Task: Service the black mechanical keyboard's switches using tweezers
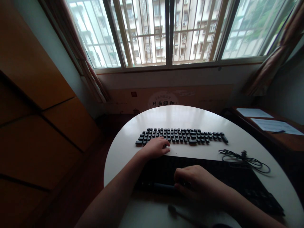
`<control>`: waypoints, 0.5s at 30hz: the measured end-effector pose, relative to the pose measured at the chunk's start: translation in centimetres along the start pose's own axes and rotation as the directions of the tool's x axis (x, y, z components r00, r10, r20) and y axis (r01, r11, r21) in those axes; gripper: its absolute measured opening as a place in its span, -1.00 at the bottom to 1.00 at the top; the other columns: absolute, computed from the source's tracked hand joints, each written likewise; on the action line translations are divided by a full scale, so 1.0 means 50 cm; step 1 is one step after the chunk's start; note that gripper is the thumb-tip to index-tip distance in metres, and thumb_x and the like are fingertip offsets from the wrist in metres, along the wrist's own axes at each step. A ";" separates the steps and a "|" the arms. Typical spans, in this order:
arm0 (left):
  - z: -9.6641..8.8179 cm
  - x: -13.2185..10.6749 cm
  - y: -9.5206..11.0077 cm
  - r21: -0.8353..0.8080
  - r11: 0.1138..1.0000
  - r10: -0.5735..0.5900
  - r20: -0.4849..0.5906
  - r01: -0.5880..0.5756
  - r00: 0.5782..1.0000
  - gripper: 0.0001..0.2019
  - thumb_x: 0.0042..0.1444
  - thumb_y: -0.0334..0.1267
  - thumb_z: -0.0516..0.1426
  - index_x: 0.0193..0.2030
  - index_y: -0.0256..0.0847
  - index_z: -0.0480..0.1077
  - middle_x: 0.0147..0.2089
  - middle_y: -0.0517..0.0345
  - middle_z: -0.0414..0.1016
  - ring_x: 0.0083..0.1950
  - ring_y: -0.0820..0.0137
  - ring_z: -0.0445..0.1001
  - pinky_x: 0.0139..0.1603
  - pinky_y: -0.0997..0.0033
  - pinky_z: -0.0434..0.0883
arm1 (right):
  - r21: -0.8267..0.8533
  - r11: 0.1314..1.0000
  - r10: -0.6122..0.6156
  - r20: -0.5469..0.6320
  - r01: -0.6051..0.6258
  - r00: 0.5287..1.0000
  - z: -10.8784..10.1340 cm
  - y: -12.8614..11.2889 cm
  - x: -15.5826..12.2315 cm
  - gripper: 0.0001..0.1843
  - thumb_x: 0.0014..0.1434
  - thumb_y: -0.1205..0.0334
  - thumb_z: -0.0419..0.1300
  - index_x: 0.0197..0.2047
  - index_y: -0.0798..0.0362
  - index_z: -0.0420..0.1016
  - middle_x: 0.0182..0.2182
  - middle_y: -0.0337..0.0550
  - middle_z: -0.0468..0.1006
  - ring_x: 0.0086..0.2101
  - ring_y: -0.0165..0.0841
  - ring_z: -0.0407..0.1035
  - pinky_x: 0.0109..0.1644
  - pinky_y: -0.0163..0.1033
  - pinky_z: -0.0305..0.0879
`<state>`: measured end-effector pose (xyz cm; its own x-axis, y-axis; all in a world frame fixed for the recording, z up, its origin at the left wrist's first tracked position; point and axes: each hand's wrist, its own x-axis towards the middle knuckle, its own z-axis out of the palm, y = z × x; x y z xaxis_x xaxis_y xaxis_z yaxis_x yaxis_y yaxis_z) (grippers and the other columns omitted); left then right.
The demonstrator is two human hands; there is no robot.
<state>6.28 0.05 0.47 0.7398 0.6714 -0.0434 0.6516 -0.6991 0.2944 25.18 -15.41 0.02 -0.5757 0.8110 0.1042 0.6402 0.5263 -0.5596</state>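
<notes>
Plainly, both hands are busy over the white round worktop (142,133) in the lower middle of the frame. Rows of loose black keycaps (182,136) lie set out in keyboard order across its centre. The left hand (155,147) rests at the near left end of those rows. Its fingers (165,145) are curled together, with the tips touching or just beside the closest caps. Whether they pinch one, I cannot tell.

Nearer the person, below the caps, a dark keyboard body (237,180) stretches toward the lower right. The right hand (194,182) sits on its left part, knuckles up. Its fingers (181,183) are bent down against the board near a dark bar along the front edge, and what they grip is hidden from me.

A coiled black cable (244,158) lies just right of the caps, by the board's far edge. A small dark tool (175,212) lies on the worktop below the right hand. Sheets of paper (273,125) sit on a side desk at the right edge.
</notes>
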 end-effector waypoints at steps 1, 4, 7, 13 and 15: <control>0.000 0.000 0.000 0.000 1.000 -0.002 0.001 0.002 1.000 -0.73 0.23 -0.13 0.18 0.01 -0.14 0.54 -0.01 0.05 0.52 -0.06 0.23 0.52 -0.05 0.34 0.40 | -0.001 1.000 -0.001 -0.002 0.001 1.000 -0.001 -0.001 0.000 -0.92 0.25 0.27 0.17 -0.32 0.02 0.37 -0.42 -0.27 0.55 -0.46 -0.43 0.34 -0.38 -0.36 0.06; 0.000 0.000 0.000 -0.004 1.000 0.002 -0.002 -0.002 1.000 -0.72 0.23 -0.12 0.19 0.01 -0.14 0.54 -0.01 0.05 0.52 -0.06 0.23 0.52 -0.06 0.34 0.40 | -0.001 1.000 0.003 0.005 -0.003 1.000 -0.004 -0.003 -0.001 -0.91 0.25 0.27 0.17 -0.32 0.02 0.37 -0.42 -0.27 0.54 -0.46 -0.43 0.34 -0.38 -0.36 0.07; -0.003 -0.001 0.001 -0.008 1.000 -0.001 0.006 0.001 1.000 -0.73 0.23 -0.12 0.18 0.01 -0.13 0.54 -0.01 0.05 0.52 -0.05 0.23 0.52 -0.08 0.34 0.39 | 0.002 1.000 0.008 0.017 -0.008 1.000 -0.003 -0.002 -0.002 -0.92 0.25 0.27 0.16 -0.31 0.03 0.38 -0.43 -0.26 0.53 -0.47 -0.42 0.34 -0.38 -0.36 0.07; -0.004 -0.003 0.002 -0.018 1.000 0.002 0.002 -0.001 1.000 -0.73 0.23 -0.12 0.18 0.00 -0.13 0.54 -0.01 0.05 0.52 -0.05 0.22 0.51 -0.07 0.33 0.39 | -0.005 1.000 0.009 0.008 -0.009 1.000 -0.003 -0.003 -0.003 -0.91 0.25 0.28 0.17 -0.32 0.02 0.36 -0.44 -0.30 0.52 -0.47 -0.45 0.33 -0.39 -0.37 0.05; -0.002 -0.002 0.000 -0.015 1.000 0.006 0.001 -0.006 1.000 -0.73 0.23 -0.12 0.18 0.00 -0.13 0.54 -0.01 0.05 0.52 -0.05 0.22 0.51 -0.07 0.33 0.40 | 0.002 1.000 0.013 0.010 -0.013 1.000 -0.006 -0.007 -0.001 -0.91 0.25 0.28 0.17 -0.32 0.02 0.36 -0.43 -0.30 0.53 -0.46 -0.45 0.34 -0.39 -0.37 0.06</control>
<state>6.19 -0.01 0.58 0.7436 0.6672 -0.0428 0.6450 -0.6991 0.3088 25.16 -15.56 0.46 -0.5724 0.8151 0.0892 0.6466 0.5157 -0.5621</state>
